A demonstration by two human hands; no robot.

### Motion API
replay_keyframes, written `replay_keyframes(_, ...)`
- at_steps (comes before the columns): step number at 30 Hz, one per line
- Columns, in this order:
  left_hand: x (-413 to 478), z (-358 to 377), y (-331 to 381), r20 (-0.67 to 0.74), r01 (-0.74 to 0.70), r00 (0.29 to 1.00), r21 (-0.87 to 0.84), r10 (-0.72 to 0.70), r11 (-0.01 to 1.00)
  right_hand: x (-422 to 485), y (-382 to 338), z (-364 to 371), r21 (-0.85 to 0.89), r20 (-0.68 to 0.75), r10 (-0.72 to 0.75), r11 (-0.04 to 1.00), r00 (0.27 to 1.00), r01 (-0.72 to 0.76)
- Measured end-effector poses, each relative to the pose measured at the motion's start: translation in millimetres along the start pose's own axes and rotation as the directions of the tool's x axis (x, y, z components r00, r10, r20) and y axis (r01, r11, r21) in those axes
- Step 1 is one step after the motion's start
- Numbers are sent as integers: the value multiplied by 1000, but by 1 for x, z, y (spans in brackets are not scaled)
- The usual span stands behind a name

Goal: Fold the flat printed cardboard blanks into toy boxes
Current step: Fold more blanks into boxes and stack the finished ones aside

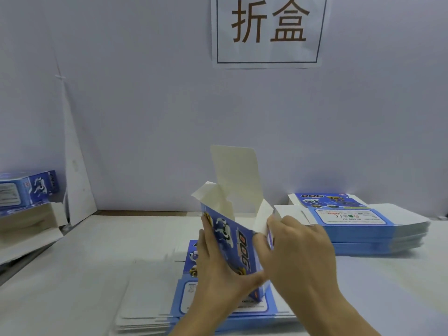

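I have only one view, from the camera worn on the person's head. It looks forward and down over the white worktop [72, 275] toward the wall [145, 117], whose paper sign [266, 30] is cut by the upper edge. The camera is close: left hand [218, 270], right hand [298, 253] and the box [232, 238] between them fill the lower middle.

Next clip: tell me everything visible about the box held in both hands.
The half-formed box looks like thin cardboard, blue outside with a robot dog and "DOG" lettering, plain off-white inside. It is held roughly upright and slightly tilted, above a stack of flat blanks. Its top is open: the tall lid flap stands up and smaller side flaps splay outward. The left hand grips its left side, the right hand its right edge. Its bottom is hidden.
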State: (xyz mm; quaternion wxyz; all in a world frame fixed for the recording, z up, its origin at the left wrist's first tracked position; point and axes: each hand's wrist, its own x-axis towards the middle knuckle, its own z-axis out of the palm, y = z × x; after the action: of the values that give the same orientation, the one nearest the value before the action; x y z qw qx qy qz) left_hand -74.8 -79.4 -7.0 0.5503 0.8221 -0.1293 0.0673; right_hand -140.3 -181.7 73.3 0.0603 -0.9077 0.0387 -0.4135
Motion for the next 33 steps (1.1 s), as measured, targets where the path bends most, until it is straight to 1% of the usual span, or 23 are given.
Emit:
replay_keyframes(2, 5, 6, -4, -65, 39, 997, -109, -47, 993, -2, -6, -9, 10, 100, -42, 999, 994, 41)
replay_keyframes(4, 9, 7, -10, -147, 14, 989, -107, -30, 994, 2, -3, -18, 22, 197, -30, 999, 980, 26)
replay_keyframes(6, 11, 6, -19, -154, -49, 987, -41, 42, 998, 11, 11, -25, 161, 138, -13, 987, 990, -9)
replay_keyframes(8, 10, 4, -26, -157, -84, 984, 11, 85, 996, 28, 18, -37, 307, -23, 35, 951, 999, -26)
replay_keyframes(9, 9, 5, -29, -161, -86, 983, 17, 88, 996, 40, 22, -40, 327, -97, 40, 945, 994, -6)
replay_keyframes(10, 9, 7, -31, -163, -89, 982, 12, 90, 996, 54, 24, -42, 327, -125, 30, 945, 992, 12)
replay_keyframes(14, 7, 14, -35, -176, -105, 979, -10, 102, 994, 102, 22, -27, 243, -58, -66, 967, 996, 78)
replay_keyframes(17, 6, 16, -36, -182, -113, 977, 16, 114, 993, 122, 24, -11, 210, -50, -120, 969, 992, 128)
replay_keyframes(19, 6, 16, -35, -193, -117, 974, 6, 116, 993, 130, 32, 4, 319, 76, -102, 945, 992, 73)
replay_keyframes(20, 5, 16, -34, -196, -124, 973, -1, 121, 992, 131, 38, 12, 408, 151, -53, 913, 987, -14)
replay_keyframes(21, 5, 17, -34, -196, -135, 972, -3, 132, 991, 130, 45, 20, 513, 218, 31, 847, 975, -141)
replay_keyframes(22, 4, 17, -34, -195, -150, 970, 3, 148, 989, 127, 52, 27, 611, 293, 132, 736, 947, -292)
replay_keyframes(23, 4, 16, -34, -196, -167, 967, 13, 166, 986, 122, 58, 33, 677, 388, 232, 585, 892, -447)
replay_keyframes(24, 3, 16, -34, -196, -179, 964, 18, 179, 984, 116, 65, 40, 692, 508, 321, 402, 800, -600)
replay_keyframes(25, 2, 16, -34, -198, -188, 962, 17, 188, 982, 108, 72, 50, 632, 648, 378, 216, 661, -744)
replay_keyframes(26, 2, 16, -33, -200, -191, 961, 12, 189, 982, 97, 80, 61, 516, 778, 377, 76, 503, -854)
replay_keyframes(27, 1, 15, -33, -205, -186, 961, 8, 184, 982, 83, 84, 72, 369, 880, 317, 11, 353, -929)
replay_keyframes(28, 1, 15, -32, -209, -178, 962, 10, 176, 984, 69, 83, 79, 237, 950, 212, -2, 231, -972)
replay_keyframes(29, 2, 16, -31, -211, -171, 962, 19, 171, 985, 58, 80, 84, 155, 983, 102, 10, 155, -988)
replay_keyframes(30, 2, 16, -31, -209, -167, 963, 29, 170, 985, 52, 80, 86, 137, 990, 36, 22, 137, -990)
replay_keyframes(31, 2, 17, -31, -206, -165, 964, 36, 169, 986, 54, 80, 86, 149, 988, 38, 33, 150, -988)
replay_keyframes(32, 2, 17, -32, -204, -166, 964, 40, 171, 985, 61, 81, 82, 197, 973, 108, 73, 204, -978)
replay_keyframes(33, 2, 16, -34, -201, -172, 963, 46, 177, 984, 72, 80, 73, 270, 930, 216, 152, 298, -951)
